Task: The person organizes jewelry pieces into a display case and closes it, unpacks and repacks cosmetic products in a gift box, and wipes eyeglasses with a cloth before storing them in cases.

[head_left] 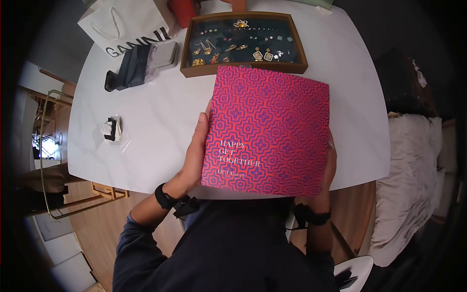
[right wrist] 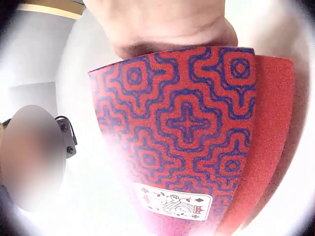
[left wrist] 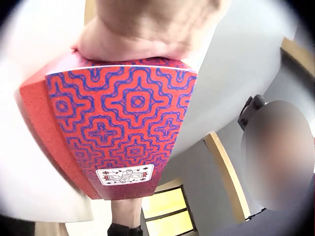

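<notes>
A square box [head_left: 272,117] with a pink-red and blue maze pattern is held up in front of the body, over the table's near edge. White letters on its face read "HAPPY GET TOGETHER". My left hand [head_left: 195,151] grips its left side, thumb along the edge. On the opposite side, my right hand [head_left: 332,163] holds it, mostly hidden behind the box. Both wrist views show a plain red lower part [left wrist: 49,132] projecting past the patterned cover [right wrist: 187,123]. A white label [left wrist: 125,175] with a card-like drawing sits on the side near me.
Beyond the box on the white table [head_left: 146,160] lies a glass-topped jewelry case [head_left: 243,41]. To its left stand a white GANNI paper bag [head_left: 129,24] and a dark case [head_left: 134,65]. A small black-and-white item in clear plastic [head_left: 113,129] lies at left.
</notes>
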A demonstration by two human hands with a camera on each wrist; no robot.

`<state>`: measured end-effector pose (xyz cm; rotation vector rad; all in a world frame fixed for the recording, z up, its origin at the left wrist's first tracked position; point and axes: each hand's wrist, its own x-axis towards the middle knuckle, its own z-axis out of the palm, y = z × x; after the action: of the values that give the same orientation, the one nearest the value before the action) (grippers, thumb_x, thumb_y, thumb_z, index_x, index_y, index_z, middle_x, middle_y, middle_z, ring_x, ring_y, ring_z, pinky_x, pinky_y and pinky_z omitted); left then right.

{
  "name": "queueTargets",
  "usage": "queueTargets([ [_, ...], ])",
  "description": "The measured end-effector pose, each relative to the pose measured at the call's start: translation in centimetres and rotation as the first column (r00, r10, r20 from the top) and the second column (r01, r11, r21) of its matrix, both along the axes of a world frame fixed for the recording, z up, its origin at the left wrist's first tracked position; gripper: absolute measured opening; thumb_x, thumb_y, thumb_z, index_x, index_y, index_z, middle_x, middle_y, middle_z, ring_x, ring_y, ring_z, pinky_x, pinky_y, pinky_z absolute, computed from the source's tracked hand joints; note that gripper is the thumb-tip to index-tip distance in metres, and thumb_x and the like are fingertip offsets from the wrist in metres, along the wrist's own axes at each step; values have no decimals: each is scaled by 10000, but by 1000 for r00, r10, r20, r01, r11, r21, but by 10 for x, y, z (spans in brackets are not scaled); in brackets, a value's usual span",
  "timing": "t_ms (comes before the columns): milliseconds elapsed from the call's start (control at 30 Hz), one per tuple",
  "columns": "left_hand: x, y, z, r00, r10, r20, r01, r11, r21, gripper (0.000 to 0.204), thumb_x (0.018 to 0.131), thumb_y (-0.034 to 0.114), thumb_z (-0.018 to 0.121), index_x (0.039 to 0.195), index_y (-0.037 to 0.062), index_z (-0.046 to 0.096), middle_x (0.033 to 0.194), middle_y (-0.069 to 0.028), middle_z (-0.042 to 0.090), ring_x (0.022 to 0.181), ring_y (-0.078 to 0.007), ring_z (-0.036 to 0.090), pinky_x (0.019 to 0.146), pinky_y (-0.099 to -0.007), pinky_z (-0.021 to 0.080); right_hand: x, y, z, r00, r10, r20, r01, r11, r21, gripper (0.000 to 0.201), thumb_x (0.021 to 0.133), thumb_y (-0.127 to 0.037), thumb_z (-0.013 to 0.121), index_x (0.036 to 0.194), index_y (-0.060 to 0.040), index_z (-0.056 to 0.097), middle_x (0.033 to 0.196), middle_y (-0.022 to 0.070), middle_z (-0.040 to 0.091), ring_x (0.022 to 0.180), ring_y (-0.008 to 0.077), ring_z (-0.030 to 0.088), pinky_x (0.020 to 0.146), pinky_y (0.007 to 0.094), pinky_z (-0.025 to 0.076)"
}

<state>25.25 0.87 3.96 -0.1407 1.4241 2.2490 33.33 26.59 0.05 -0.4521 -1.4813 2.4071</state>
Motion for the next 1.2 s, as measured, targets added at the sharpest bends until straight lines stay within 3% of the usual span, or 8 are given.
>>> queueTargets([
  [300,-2,-10,10,998,-62,2,62,998,22,754,1100,574,312,1664,112,119,1595,-147,381,1367,-225,538,1106,-343,501,-11,-3,12,998,-10,55,7,999,52,581,1098,-274,350,1572,61,344,1522,193,493,1340,239,538,1143,359,426],
  [400,-1,-10,6,998,-69,8,68,995,66,757,1100,571,322,1664,107,124,1586,-147,395,1376,-226,527,1113,-342,494,-13,-7,15,997,-31,76,26,998,65,582,1095,-272,351,1569,65,348,1510,194,504,1330,236,547,1140,358,428],
  [467,-1,-6,2,998,58,18,-59,998,11,720,1084,590,369,1547,40,357,1365,-140,606,1160,-199,687,973,-338,595,-13,-11,17,992,-67,110,58,995,79,586,1094,-276,354,1567,70,349,1504,195,510,1323,236,552,1139,359,429],
  [800,-4,-1,-1,998,60,-14,-59,997,46,679,1097,552,368,1554,49,365,1389,-117,591,1215,-197,652,1023,-335,559,-21,3,13,997,41,64,-46,996,78,626,1057,-286,392,1564,79,357,1515,183,514,1339,228,541,1140,338,417],
  [900,-5,-2,2,1000,-14,-4,14,999,38,682,1127,496,280,1638,49,208,1487,-140,507,1324,-208,562,1112,-349,490,-22,6,10,997,42,64,-46,997,65,634,1050,-281,383,1573,75,343,1525,186,507,1349,231,535,1148,338,408],
  [967,-4,0,-3,996,77,46,-80,995,59,664,1097,540,380,1548,53,377,1387,-112,595,1224,-193,646,1029,-341,555,-23,7,7,998,43,49,-47,996,70,636,1049,-279,377,1576,73,336,1529,187,505,1354,233,532,1153,340,402],
  [1100,0,-3,-17,990,128,63,-134,984,113,614,1106,479,381,1551,56,375,1408,-114,583,1244,-201,634,1040,-354,551,-27,4,-3,998,46,35,-50,993,107,628,1046,-276,382,1558,86,363,1528,191,503,1357,237,529,1157,343,398],
  [1200,0,-4,-18,999,36,-1,-36,993,109,644,1123,420,292,1656,81,167,1617,-124,381,1390,-228,513,1151,-363,461,-22,2,-8,1000,14,4,-14,999,50,600,1054,-278,396,1525,93,414,1488,183,537,1330,232,546,1146,349,409],
])
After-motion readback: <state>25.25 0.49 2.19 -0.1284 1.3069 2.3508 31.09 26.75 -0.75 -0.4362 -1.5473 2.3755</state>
